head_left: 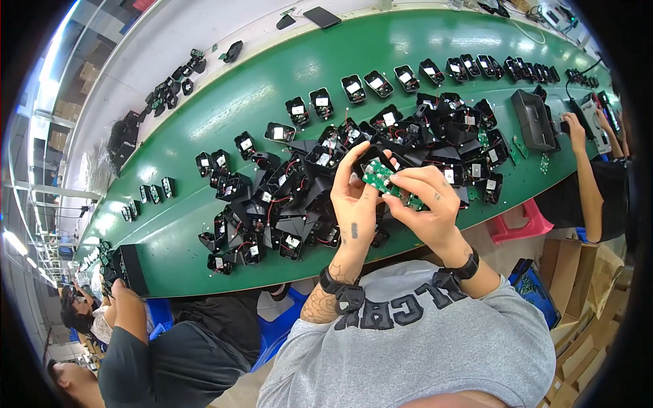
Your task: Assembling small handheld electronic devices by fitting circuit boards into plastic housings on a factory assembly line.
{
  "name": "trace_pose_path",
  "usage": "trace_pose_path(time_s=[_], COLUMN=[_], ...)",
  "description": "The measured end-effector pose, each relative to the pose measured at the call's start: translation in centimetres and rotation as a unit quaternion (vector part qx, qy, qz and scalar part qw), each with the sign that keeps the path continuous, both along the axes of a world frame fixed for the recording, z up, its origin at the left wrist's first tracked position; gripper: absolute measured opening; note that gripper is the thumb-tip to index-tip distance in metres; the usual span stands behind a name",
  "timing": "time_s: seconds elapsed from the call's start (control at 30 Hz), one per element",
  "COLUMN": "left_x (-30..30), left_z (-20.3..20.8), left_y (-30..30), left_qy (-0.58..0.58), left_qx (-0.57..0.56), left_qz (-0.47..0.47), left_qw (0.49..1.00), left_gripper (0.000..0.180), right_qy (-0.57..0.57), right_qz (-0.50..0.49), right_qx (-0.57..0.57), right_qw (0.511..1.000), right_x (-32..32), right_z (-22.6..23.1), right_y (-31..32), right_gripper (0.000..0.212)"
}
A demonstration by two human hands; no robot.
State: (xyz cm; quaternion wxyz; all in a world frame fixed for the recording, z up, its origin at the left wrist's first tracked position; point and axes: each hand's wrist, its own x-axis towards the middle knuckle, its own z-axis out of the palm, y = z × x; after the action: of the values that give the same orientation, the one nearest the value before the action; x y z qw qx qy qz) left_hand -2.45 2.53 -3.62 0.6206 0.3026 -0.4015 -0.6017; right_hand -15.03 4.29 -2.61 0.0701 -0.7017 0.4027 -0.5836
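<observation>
We hold a green circuit board [376,174] with both hands, in the air above the near part of the heap of black housings [286,183]. Our left hand [354,211] is closed on the left part of the board, with its thumb in front and its fingers around the upper side. Our right hand [435,204] pinches the board from the right, its thumb and fingertips together upon it. These fingers hide a part of the board, so we cannot tell if it is one piece or two. Something dark shows behind it, but we cannot tell if our left hand also grips this.

The heap lies on the green table [180,255], and many of its housings carry white labels and thin red wires. Beyond it, we see a curved row of open housings [354,88]. To the right stands a black tray [536,126], with loose green boards [517,146] near it. Further right, we notice a co-worker's hand [575,129] over the table. Below the table edge there is a pink stool [522,221].
</observation>
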Motion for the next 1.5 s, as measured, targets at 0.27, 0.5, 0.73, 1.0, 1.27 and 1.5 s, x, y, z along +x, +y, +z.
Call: trace_pose_path(time_s=[0.27, 0.5, 0.73, 1.0, 1.27, 1.5], left_x=[-0.4, 0.4, 0.5, 0.4, 1.4, 1.5], left_z=[-0.3, 1.4, 2.1, 1.7, 4.1, 3.8], left_y=[0.4, 0.3, 0.7, 0.7, 1.2, 0.9], left_qy=[0.077, 0.097, 0.16, 0.016, 0.003, -0.039], left_qx=[0.019, 0.045, 0.034, 0.031, 0.063, 0.018], left_qz=[-0.033, -0.091, -0.112, -0.072, -0.167, -0.203], left_qw=[0.996, 0.99, 0.98, 0.997, 0.984, 0.978], left_gripper=[0.042, 0.051, 0.053, 0.05, 0.059, 0.076], right_qy=[0.034, 0.057, 0.059, 0.075, -0.433, -0.28], right_qz=[-0.066, -0.116, -0.157, -0.104, 0.252, 0.307], right_qx=[-0.076, -0.023, -0.023, 0.017, 0.291, 0.399], right_qw=[0.994, 0.991, 0.986, 0.992, 0.815, 0.817], right_x=[0.3, 0.9, 0.8, 0.3, -0.9, -2.4], right_z=[-0.6, 0.7, 0.9, 1.0, 1.5, 2.0], right_y=[0.3, 0.6, 0.6, 0.1, -1.1, -1.7], right_gripper=[0.039, 0.033, 0.029, 0.026, 0.037, 0.047])
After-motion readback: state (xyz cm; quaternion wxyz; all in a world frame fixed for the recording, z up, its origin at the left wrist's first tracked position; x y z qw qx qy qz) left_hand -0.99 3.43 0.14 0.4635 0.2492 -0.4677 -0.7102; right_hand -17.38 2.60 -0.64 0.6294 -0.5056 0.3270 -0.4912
